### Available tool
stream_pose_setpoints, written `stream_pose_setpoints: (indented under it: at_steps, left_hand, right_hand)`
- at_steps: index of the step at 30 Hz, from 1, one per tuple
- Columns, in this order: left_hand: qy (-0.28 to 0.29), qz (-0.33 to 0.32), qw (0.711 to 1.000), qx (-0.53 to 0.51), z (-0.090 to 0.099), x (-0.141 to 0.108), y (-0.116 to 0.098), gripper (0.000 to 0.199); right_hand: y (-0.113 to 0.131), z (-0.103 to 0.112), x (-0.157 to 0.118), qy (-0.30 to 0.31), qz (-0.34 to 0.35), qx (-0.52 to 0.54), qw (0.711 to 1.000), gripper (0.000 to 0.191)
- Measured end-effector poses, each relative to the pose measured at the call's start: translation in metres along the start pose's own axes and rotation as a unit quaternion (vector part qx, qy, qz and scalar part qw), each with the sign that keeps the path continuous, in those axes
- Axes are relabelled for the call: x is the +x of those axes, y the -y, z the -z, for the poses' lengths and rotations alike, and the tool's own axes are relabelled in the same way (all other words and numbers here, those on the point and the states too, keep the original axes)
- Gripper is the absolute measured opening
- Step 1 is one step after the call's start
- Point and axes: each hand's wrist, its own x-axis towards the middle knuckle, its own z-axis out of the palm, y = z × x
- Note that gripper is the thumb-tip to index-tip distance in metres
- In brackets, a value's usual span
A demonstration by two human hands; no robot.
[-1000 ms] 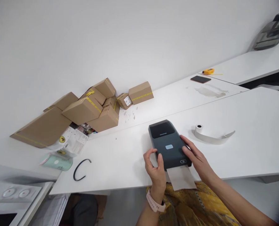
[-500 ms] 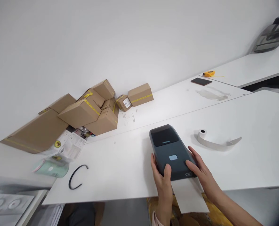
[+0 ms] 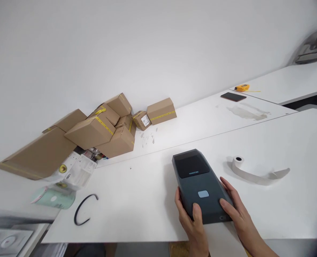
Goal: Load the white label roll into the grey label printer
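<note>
Both of my hands hold a dark grey portable printer (image 3: 192, 194) just above the white table near its front edge. It has a glossy black panel at the far end and a pale blue button in the middle. My left hand (image 3: 192, 223) wraps its left side, thumb on top. Along the right side, my right hand (image 3: 240, 216) grips it with the thumb over the near corner. A wide strip of white paper (image 3: 222, 237) runs from the printer's near end down between my wrists. To the right lies a partly unrolled paper roll (image 3: 237, 164), its tail curling rightward.
Brown cardboard boxes (image 3: 91, 132) are piled at the back left. A black headband-like loop (image 3: 79, 210) and a mint green pouch (image 3: 54, 197) lie at the left. Farther back are a dark phone-like slab (image 3: 233, 96) and a yellow tape measure (image 3: 242, 87).
The view has shifted, so most things on the table sit slightly lower. Both hands keep their grip on the printer, which appears lower and a little nearer.
</note>
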Motion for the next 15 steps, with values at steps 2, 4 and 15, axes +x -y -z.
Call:
stream_pose_setpoints:
  at_steps: [2,4,15]
  left_hand:
    - [-0.004,-0.006,1.000,-0.005,0.002,0.001,-0.001,0.065]
    - [0.002,-0.006,1.000,-0.012,0.004,0.002,-0.003,0.066]
    - [0.043,-0.030,0.999,0.001,0.008,0.004,-0.010,0.065]
  right_hand:
    - [0.010,0.002,-0.001,0.013,-0.015,-0.002,1.000,0.073]
    - [0.016,0.004,-0.002,0.023,-0.027,0.001,0.999,0.074]
    - [0.013,0.005,0.001,0.049,0.016,-0.002,0.999,0.072]
